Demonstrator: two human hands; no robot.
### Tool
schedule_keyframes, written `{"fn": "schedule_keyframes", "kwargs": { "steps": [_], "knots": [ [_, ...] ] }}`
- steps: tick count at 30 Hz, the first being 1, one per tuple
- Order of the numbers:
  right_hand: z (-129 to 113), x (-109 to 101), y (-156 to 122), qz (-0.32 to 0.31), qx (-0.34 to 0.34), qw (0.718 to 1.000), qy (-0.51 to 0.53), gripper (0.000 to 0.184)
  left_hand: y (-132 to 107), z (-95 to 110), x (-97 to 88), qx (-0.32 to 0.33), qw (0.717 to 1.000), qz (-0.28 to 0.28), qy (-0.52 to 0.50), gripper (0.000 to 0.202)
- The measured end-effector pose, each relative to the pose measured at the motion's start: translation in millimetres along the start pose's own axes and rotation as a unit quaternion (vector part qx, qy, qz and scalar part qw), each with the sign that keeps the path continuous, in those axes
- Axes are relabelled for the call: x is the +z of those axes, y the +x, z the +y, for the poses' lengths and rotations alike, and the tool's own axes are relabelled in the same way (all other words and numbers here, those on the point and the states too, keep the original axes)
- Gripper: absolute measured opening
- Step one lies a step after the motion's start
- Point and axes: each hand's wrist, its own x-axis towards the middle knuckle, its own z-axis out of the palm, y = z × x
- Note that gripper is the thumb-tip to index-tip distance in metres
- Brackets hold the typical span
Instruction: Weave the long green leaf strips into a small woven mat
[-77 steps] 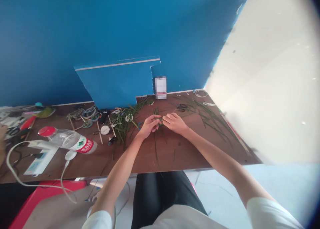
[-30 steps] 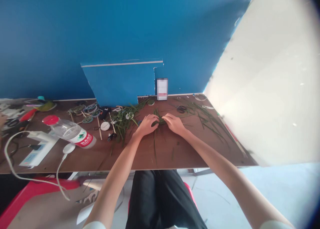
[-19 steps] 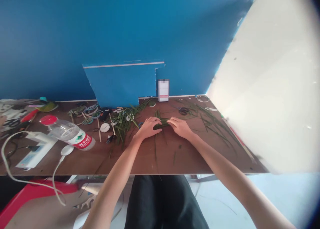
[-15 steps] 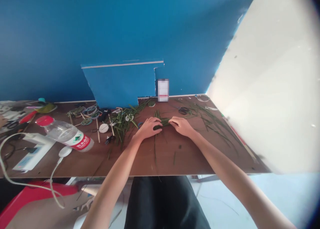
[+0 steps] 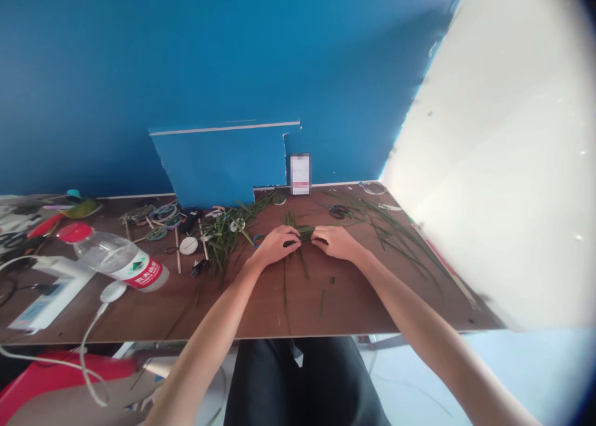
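Observation:
Between my two hands lies a small bundle of green leaf strips (image 5: 306, 233), some crossing others and sticking out toward the back and front. My left hand (image 5: 278, 244) has its fingers curled round the left end of the strips. At the right end my right hand (image 5: 336, 242) pinches them, thumb and fingers together. One long thin strip (image 5: 285, 295) runs from under my left hand to the table's front edge. Just behind and to the right lie dark-handled scissors (image 5: 339, 212). The fingers partly cover the middle of the bundle.
A pile of leaf strips (image 5: 223, 243) lies left of my hands, more strips (image 5: 405, 240) at the right. A water bottle (image 5: 116, 258) rests tilted by a white power strip (image 5: 53, 295). A phone (image 5: 300, 174) leans on the blue wall. Wire coils (image 5: 165, 213) lie at back left.
The view has shifted slightly, so the table sits a little lower and further left. Both hands stay on the strips; a strip end now shows below them, angled to the right.

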Motion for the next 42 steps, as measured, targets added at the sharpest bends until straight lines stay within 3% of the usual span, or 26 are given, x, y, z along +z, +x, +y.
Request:
{"fn": "schedule_keyframes", "kwargs": {
  "steps": [4, 9, 15, 23, 32, 42],
  "knots": [
    [-2, 1, 1, -0.001, 0.002, 1.000, -0.008, 0.017, 1, 0, 0.3, -0.016, 1.000, 0.000, -0.008, 0.014],
    [1, 1, 2, -0.004, -0.009, 1.000, -0.010, 0.016, 1, 5, -0.4, -0.034, 0.999, 0.000, 0.007, 0.030],
    [2, -2, 2, -0.015, -0.037, 0.999, -0.019, 0.017, 3, 16, 0.0, -0.058, 0.996, -0.014, 0.066, 0.021],
    [-1, -4, 4, -0.023, -0.061, 0.998, -0.020, 0.021, 3, 23, -0.7, -0.075, 0.994, -0.032, 0.076, 0.037],
    [-3, -2, 7, -0.007, -0.054, 0.997, -0.046, 0.023, 5, 22, 7.5, -0.124, 0.991, -0.002, 0.048, 0.023],
    [-4, 3, 6, -0.009, -0.048, 0.998, -0.026, 0.025, 0, 15, -0.6, -0.067, 0.998, -0.019, 0.010, 0.018]
  ]
}}
